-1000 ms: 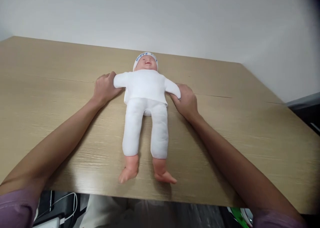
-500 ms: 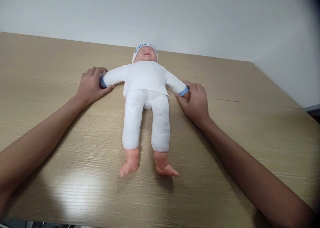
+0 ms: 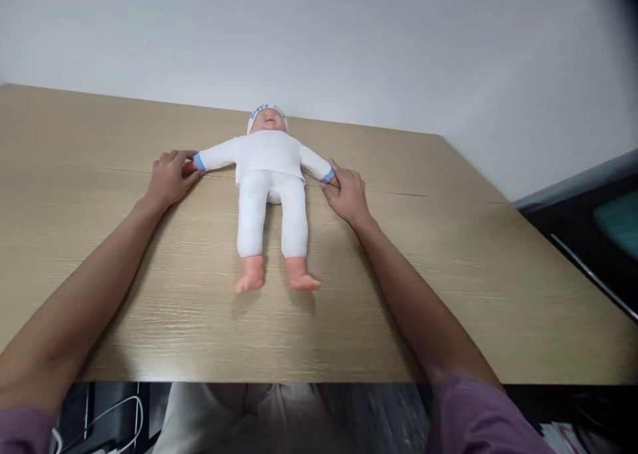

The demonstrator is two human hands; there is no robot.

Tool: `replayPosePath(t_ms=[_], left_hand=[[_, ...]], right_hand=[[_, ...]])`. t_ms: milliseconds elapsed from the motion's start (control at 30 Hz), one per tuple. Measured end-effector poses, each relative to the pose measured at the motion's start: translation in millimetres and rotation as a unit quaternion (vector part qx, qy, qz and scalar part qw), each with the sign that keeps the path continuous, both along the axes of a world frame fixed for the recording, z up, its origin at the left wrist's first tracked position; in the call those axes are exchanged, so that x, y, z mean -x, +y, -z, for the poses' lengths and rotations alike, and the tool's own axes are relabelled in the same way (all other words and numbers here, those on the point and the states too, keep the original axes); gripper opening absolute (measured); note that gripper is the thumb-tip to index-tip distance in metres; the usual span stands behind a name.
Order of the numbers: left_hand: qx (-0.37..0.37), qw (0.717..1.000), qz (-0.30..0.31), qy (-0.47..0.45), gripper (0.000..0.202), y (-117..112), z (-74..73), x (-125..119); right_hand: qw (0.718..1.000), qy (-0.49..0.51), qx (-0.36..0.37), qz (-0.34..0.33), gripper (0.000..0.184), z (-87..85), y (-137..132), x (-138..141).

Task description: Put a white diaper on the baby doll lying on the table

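A baby doll [image 3: 272, 155] lies on its back on the wooden table, head toward the wall and bare feet toward me. It wears a white top, white trousers and a white cap [image 3: 259, 113] with blue lettering. Both its arms are stretched out sideways. My left hand [image 3: 172, 177] is closed around the doll's hand at the left, just beyond the blue cuff [image 3: 199, 161]. On the other side, my right hand [image 3: 347, 191] grips the doll's other hand beside its blue cuff [image 3: 328, 176]. The doll's own hands are mostly hidden by my fingers.
The wooden table [image 3: 124, 131] reaches back to a pale wall [image 3: 224, 35]. Beyond its right edge stands a dark object with a greenish panel [image 3: 621, 221]. Below the front edge, a white cable [image 3: 139, 414] and some papers [image 3: 563, 437] show.
The view has pulled back and shifted, so the table's front edge and my lap now show. My hands have slid outward from the sleeve ends onto the doll's hands.
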State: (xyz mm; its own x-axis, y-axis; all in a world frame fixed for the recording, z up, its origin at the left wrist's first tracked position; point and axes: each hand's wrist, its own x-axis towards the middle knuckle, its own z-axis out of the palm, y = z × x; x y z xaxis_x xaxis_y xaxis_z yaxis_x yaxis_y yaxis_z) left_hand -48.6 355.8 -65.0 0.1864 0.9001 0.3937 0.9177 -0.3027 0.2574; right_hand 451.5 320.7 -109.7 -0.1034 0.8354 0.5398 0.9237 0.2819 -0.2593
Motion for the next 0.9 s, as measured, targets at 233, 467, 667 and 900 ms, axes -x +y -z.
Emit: replayPosePath(t_ms=[233, 467, 667, 900], left_hand=[[-0.092, 0.991, -0.030, -0.098, 0.048, -51, 1.5, -27], [-0.190, 0.932, 0.155, -0.267, 0.024, -261, -38.1, -100], [-0.133, 0.841, 0.505, -0.143, 0.048, -445, 78.9, -111], [0.393, 0.864, 0.110, -0.296, 0.055, -444, 164.8, -133]], right_hand=[[0.998, 0.042, -0.051, -0.004, 0.073, -14.3, -62, 34], [0.968, 0.160, -0.172, -0.093, 0.038, -37.6, -264, 77], [0.956, 0.124, -0.085, -0.251, 0.019, 49.5, -431, 73], [0.805, 0.467, 0.359, 0.073, 0.071, 146.5, -445, 101]])
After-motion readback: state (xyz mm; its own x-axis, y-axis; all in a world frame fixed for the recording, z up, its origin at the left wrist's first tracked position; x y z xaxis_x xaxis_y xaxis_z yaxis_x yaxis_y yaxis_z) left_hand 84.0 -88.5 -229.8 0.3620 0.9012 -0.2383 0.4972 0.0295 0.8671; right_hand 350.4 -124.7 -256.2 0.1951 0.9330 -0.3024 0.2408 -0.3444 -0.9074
